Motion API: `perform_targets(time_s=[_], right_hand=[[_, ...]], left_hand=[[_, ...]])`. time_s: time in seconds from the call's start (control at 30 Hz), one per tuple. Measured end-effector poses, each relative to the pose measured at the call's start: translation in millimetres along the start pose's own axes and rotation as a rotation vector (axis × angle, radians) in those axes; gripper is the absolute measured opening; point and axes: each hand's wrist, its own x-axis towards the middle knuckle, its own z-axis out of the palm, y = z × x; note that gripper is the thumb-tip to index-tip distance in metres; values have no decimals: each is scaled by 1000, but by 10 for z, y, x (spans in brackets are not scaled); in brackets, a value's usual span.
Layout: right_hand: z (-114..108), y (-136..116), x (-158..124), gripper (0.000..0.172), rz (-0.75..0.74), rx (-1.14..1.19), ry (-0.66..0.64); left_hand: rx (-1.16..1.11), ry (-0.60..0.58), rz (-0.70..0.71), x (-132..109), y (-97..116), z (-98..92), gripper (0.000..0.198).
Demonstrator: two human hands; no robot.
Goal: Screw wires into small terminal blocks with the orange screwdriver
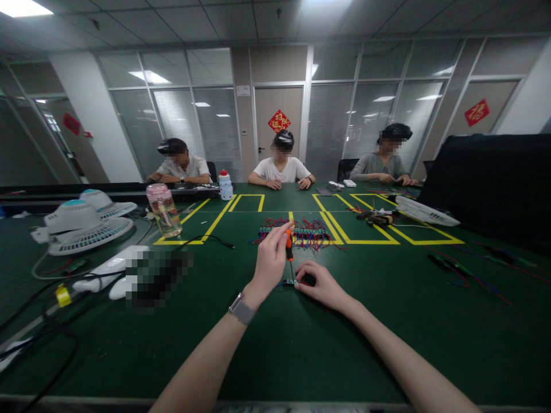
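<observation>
My left hand [272, 255], with a watch on its wrist, is closed around the handle of an orange and black screwdriver [290, 248]. The screwdriver stands nearly upright, its shaft pointing down to a small green terminal block or circuit board [291, 282] on the table. Fingers of my right hand [321, 284] pinch the right end of that small board against the green tabletop. Just beyond my hands lies a row of similar small boards with red and blue wires [312, 232].
White fans [88, 226], a pink-lidded bottle [163, 209], a power strip [109, 268] and black cables are on the left. Pliers-like tools [375, 218], a white fan [426, 211] and loose wired boards [456, 267] lie right. Several people sit across the table.
</observation>
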Motion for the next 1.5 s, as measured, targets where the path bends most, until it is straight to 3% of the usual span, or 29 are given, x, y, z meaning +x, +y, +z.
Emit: perform_targets(time_s=[0.17,0.4,0.63,0.8,0.93,1.1,1.33,1.5], right_hand=[[2,5,-3,4,-12,-11,1],[-1,9,-6,4,-18,-19,-8],[7,33,-4,4,-25,-23,-9],[0,23,-4,5,-21,-21,-7],[-4,21,-7,4,-22,-28,-12],[1,39,-6,4,-26,-24,-14],[10,43,-2,4,-30,-22,-15],[13,47,-1,4,-29,-23,-10]], left_hand=[[-186,-3,-111,5,-14,43,33],[-280,117,-224,5,-9,72,28],[23,194,-104,-20,2,61,18],[-81,71,-78,-18,-18,48,31],[-220,20,-140,-19,-63,73,35],[-302,70,-188,-11,-52,89,31],[-41,186,-91,-11,-26,57,17],[-77,125,-78,-15,-17,54,26]])
